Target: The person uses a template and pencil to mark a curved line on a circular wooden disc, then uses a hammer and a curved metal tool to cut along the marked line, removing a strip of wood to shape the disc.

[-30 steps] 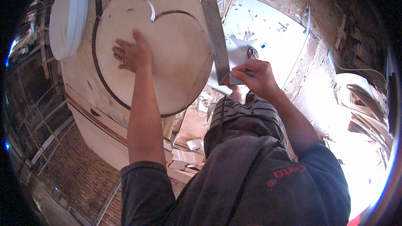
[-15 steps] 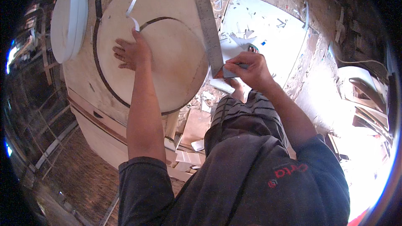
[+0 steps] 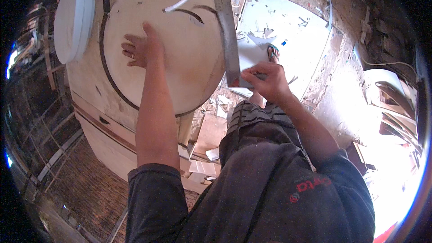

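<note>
My left hand (image 3: 141, 48) lies with fingers spread on a pale round wooden board (image 3: 189, 67) with a dark edge. Below it, a larger round board (image 3: 128, 11) has a dark band along its left rim. My right hand (image 3: 268, 79) is closed around the grey handle of a long flat steel blade (image 3: 227, 31). The blade stretches away along the boards' right side, with a hole at its far end. A thin white strip (image 3: 182, 1) lies curled beyond my left hand, close to a short dark curve on the boards.
Two stacked white discs (image 3: 74, 22) rest at the workbench's left side. On the right, a white panel (image 3: 297, 40) is strewn with scraps. Wood offcuts (image 3: 209, 137) lie beneath the bench edge, and more curved pieces (image 3: 396, 99) are piled at far right.
The white strip has shifted away from my left thumb, toward the right. The smaller board's dark edge shows as a shorter curve. The blade and my right hand have moved slightly.
</note>
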Demonstrator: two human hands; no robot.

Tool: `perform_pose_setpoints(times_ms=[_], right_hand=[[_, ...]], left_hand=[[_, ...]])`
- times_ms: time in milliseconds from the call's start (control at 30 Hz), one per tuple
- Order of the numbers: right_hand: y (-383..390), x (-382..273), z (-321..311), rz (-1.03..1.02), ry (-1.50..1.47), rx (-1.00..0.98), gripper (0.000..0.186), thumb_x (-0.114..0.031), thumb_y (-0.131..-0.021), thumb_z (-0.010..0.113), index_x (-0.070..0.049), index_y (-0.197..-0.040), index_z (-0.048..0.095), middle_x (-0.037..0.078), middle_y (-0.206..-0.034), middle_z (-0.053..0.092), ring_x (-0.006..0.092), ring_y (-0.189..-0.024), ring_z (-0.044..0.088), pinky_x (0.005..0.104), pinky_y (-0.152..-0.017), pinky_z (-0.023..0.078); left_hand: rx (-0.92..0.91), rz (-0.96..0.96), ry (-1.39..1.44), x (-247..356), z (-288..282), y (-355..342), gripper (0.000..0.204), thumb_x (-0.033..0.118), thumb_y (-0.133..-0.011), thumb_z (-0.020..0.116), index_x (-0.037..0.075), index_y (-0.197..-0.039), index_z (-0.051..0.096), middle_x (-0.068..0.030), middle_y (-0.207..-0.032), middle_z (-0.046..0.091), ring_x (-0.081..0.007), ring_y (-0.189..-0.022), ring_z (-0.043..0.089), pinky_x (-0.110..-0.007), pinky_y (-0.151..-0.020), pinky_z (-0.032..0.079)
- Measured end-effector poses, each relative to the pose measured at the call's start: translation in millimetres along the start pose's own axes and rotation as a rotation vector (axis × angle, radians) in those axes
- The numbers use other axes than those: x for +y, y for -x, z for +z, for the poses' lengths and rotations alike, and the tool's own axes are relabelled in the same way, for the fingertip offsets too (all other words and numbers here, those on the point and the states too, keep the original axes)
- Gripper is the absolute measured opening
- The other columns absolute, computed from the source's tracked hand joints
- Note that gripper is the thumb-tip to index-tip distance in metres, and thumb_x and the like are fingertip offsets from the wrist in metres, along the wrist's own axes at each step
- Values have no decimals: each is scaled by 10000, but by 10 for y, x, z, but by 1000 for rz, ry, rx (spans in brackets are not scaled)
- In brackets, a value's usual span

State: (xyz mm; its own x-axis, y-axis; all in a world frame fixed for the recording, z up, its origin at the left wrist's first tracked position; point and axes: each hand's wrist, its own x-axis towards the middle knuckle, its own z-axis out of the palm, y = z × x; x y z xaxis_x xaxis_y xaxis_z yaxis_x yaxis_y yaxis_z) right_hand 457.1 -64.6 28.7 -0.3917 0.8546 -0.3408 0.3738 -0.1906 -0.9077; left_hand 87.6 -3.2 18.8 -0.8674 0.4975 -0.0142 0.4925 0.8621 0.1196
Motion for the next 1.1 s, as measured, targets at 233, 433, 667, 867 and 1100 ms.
perform_pose_setpoints(times_ms=[233,433,667,867,1100], right_hand=[[98,12,-24,28,18,-19,204,-175,-927,839,5,-1023,828,119,-939,801,186,-881,757,348,-829,602],[83,-152,185,-7,28,10,210,-226,-918,838,-25,-980,832,141,-925,802,243,-835,773,374,-765,594],[215,11,296,26,-63,72,236,-236,-912,849,-10,-976,827,148,-935,802,237,-848,778,358,-787,601],[-140,-182,263,-17,49,-64,198,-235,-905,840,-64,-1004,838,152,-944,809,234,-858,783,384,-798,609],[-320,-301,-383,-12,24,21,158,-142,-944,825,-10,-1031,824,81,-948,796,144,-867,735,314,-770,597]], left_hand=[[-6,-20,5,-21,14,-6,1057,818,-1007,329,41,-1708,183,-301,-1755,144,-473,-1634,137,-732,-1257,93],[24,-7,41,-41,55,-40,1056,813,-1004,346,40,-1705,188,-296,-1753,148,-472,-1633,133,-733,-1258,85],[-1,-5,16,6,-14,14,1045,805,-1009,346,44,-1708,184,-290,-1756,141,-470,-1634,134,-724,-1265,80],[-38,-25,32,31,-45,11,1049,807,-1009,342,45,-1711,175,-291,-1764,116,-465,-1640,118,-716,-1269,80],[-12,-29,41,-40,52,-53,1054,802,-1005,355,42,-1711,173,-293,-1763,118,-470,-1640,112,-715,-1269,75]])
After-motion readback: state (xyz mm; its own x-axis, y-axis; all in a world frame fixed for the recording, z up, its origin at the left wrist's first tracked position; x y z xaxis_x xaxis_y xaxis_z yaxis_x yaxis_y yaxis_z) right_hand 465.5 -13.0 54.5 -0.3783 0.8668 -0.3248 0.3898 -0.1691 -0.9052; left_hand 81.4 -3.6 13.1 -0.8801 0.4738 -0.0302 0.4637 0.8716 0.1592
